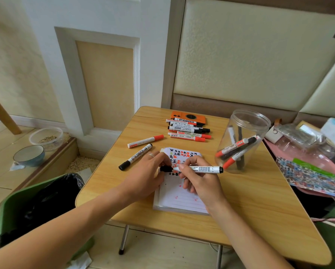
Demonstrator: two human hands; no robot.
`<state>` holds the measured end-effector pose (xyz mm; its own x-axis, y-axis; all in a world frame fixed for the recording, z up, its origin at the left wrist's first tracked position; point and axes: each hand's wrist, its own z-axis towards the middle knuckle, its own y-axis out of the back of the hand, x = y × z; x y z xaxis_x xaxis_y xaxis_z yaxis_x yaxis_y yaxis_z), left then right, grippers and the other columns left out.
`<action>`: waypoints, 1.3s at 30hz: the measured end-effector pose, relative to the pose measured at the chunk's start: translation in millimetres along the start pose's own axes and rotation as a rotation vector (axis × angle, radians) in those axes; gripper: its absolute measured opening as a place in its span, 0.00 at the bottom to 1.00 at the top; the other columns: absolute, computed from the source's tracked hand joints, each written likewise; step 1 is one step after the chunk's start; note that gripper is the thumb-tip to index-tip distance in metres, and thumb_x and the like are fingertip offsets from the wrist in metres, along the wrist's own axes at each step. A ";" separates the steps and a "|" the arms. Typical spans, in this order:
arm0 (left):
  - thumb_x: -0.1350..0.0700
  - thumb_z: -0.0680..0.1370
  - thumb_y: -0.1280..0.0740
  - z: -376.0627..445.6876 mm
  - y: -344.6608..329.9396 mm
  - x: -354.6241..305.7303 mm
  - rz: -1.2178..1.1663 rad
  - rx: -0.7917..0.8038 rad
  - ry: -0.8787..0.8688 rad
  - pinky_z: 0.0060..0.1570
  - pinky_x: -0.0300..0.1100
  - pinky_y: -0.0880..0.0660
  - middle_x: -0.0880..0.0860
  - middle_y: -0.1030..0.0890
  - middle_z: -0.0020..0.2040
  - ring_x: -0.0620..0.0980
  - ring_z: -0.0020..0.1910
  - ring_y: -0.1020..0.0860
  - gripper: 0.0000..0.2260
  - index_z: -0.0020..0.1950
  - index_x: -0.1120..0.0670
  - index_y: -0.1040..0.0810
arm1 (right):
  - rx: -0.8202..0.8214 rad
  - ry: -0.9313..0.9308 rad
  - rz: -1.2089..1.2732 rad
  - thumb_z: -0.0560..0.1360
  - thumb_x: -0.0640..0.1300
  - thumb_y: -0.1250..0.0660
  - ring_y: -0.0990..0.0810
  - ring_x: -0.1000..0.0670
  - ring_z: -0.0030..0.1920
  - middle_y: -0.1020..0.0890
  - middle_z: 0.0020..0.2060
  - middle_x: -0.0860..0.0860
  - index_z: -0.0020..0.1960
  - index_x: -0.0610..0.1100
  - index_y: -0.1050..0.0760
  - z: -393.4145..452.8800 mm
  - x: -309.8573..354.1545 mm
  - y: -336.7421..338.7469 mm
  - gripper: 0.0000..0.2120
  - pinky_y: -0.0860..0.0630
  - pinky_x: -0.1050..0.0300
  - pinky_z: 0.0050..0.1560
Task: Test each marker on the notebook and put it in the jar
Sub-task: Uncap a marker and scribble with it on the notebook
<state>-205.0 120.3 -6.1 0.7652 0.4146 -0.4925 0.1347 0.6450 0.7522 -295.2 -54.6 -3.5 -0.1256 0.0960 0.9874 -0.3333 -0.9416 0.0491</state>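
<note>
My right hand (199, 178) grips a white marker (201, 169) lying level over the notebook (179, 199). My left hand (149, 173) pinches its black cap (165, 168) at the marker's left end. The notebook page carries black and red test marks near its top. A clear plastic jar (242, 140) stands to the right with several markers inside. A pile of several markers (188, 131) lies at the back of the table. One red-capped marker (145, 141) and one black-capped marker (135, 157) lie loose to the left of the notebook.
The small wooden folding table (250, 206) has rounded edges. An orange case (188, 116) sits behind the marker pile. A green bin with a black liner (40, 202) stands at the left. Bags and clutter (314, 152) crowd the right edge. Two bowls (29, 155) rest on the floor.
</note>
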 end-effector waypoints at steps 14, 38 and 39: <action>0.61 0.79 0.32 0.2 0.2 -2.3 -0.090 -0.010 -0.004 0.49 0.26 0.32 0.43 0.21 0.53 0.36 0.53 0.27 0.11 0.59 0.49 0.22 | -0.014 -0.150 0.121 0.78 0.65 0.38 0.29 0.49 0.26 0.22 0.32 0.40 0.52 0.47 0.18 1.4 8.0 10.8 0.23 0.39 0.58 0.25; 0.51 0.76 0.25 16.7 -18.1 -12.5 -0.283 -0.039 -0.028 0.50 0.32 0.27 0.42 0.16 0.51 0.39 0.51 0.20 0.12 0.57 0.51 0.16 | -0.205 -0.174 0.076 0.82 0.43 0.33 0.25 0.47 0.22 0.22 0.28 0.43 0.49 0.32 0.25 7.0 0.1 4.2 0.13 0.34 0.61 0.20; 0.50 0.76 0.25 16.5 -19.1 -12.4 -0.287 -0.041 -0.023 0.49 0.32 0.27 0.42 0.16 0.50 0.39 0.50 0.20 0.11 0.57 0.51 0.16 | -0.211 -0.170 0.072 0.82 0.43 0.32 0.25 0.47 0.23 0.22 0.28 0.42 0.49 0.32 0.25 7.4 -0.5 4.2 0.13 0.34 0.61 0.20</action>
<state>-206.6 92.3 -7.2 0.7137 0.1964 -0.6724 0.3227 0.7597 0.5645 -289.7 -61.0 -2.7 -0.0030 -0.0409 0.9992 -0.5188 -0.8541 -0.0365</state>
